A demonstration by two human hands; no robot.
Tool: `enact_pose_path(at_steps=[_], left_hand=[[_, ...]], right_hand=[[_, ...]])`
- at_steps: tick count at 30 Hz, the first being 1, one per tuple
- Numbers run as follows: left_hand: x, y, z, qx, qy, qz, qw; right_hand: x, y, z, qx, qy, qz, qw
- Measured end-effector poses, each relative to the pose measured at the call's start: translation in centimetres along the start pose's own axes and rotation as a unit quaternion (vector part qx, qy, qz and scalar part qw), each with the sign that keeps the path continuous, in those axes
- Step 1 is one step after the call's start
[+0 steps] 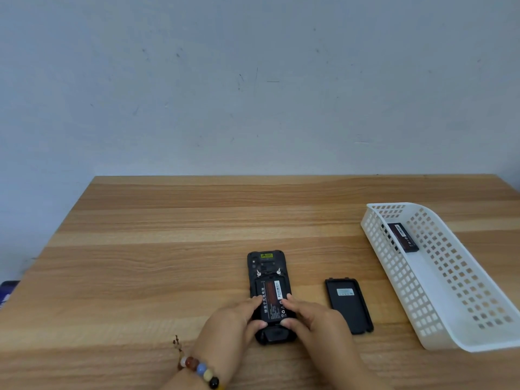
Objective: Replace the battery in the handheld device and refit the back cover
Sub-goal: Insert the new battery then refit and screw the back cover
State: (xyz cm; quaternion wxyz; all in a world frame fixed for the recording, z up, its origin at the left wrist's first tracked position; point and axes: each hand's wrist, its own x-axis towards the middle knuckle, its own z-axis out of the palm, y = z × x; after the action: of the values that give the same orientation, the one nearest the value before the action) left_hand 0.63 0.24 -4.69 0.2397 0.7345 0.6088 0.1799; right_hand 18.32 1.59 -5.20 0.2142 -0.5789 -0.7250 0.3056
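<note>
The handheld device is laid face down on the table, long axis running 12 to 6. Its battery is being pressed into the open bay by both hands: left hand at 7 o'clock, right hand at 5, fingers spread narrow on the pack, gripping nothing. The back cover is waiting at 3 o'clock, parallel, nearer the right hand. A second battery is lying in the white basket.

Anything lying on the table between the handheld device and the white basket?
Yes, in the head view the detached back cover lies flat between the handheld device and the white basket, apart from both.
</note>
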Motion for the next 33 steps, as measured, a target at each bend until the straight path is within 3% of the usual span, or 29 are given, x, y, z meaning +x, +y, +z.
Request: enact_pose_path(at_steps=[10,16,21,26,29,33], left_hand=[[0.0,0.0,0.3,0.014,0.023,-0.006,1.0],[0.1,0.1,0.5,0.0,0.031,-0.029,0.999],[0.1,0.6,0.0,0.02,0.01,0.016,1.0],[-0.3,1.4,-0.1,0.102,-0.065,0.045,0.992],[-0.7,1.1,0.1,0.091,-0.05,0.034,0.994],[-0.7,0.0,0.1,0.109,-0.001,0.079,0.991]], right_hand=[[0.2,0.5,0.6,0.026,0.011,0.025,0.999],[0.4,0.9,0.7,-0.013,0.012,-0.025,1.0],[0.2,0.5,0.3,-0.05,0.001,-0.064,0.997],[0.0,0.6,-0.8,-0.137,-0.022,-0.138,0.981],[-0.2,1.6,-0.8,-0.193,-0.022,-0.188,0.963],[-0.4,1.7,-0.7,-0.181,-0.06,-0.173,0.966]])
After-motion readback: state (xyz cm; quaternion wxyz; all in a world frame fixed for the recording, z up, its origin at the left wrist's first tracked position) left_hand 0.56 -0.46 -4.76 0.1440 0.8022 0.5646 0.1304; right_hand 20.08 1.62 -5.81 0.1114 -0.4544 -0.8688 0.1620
